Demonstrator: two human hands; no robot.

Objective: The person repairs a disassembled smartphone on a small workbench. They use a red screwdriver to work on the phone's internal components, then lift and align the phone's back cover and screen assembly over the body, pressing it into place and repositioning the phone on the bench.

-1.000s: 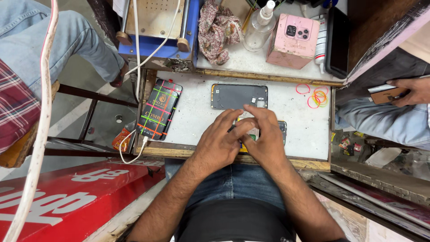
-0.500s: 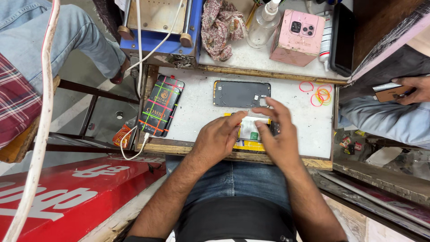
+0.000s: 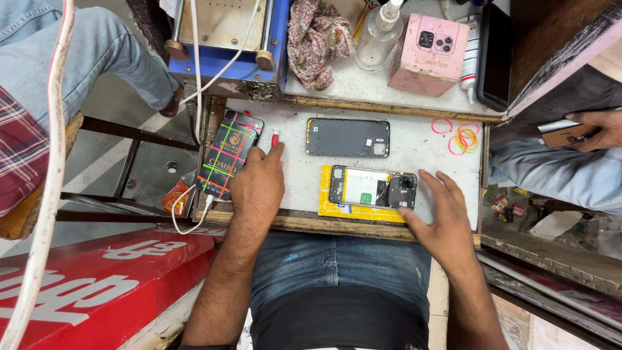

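An opened phone (image 3: pixel 371 188) with its insides showing lies on a yellow pad (image 3: pixel 337 209) near the front edge of the small white worktop (image 3: pixel 421 152). My right hand (image 3: pixel 444 217) rests open just right of it, fingers spread, holding nothing. My left hand (image 3: pixel 257 185) has reached to the left side of the worktop, its fingertips touching a small red-tipped tool (image 3: pixel 275 137). A dark phone back cover (image 3: pixel 348 137) lies behind the opened phone. A phone wrapped in coloured rubber bands (image 3: pixel 230 160) lies at the left edge, beside my left hand.
Loose rubber bands (image 3: pixel 461 137) lie at the worktop's right. Behind stand a pink box (image 3: pixel 427 53), a spray bottle (image 3: pixel 378 40), a patterned cloth (image 3: pixel 315 40) and a blue machine (image 3: pixel 227 42). Another person's hand (image 3: pixel 593 129) holds a phone at the right. A red board (image 3: pixel 91 285) sits lower left.
Both hands were together over the opened phone. They have drawn apart: the left went left to the red-tipped tool, the right moved off to the right, leaving the phone uncovered.
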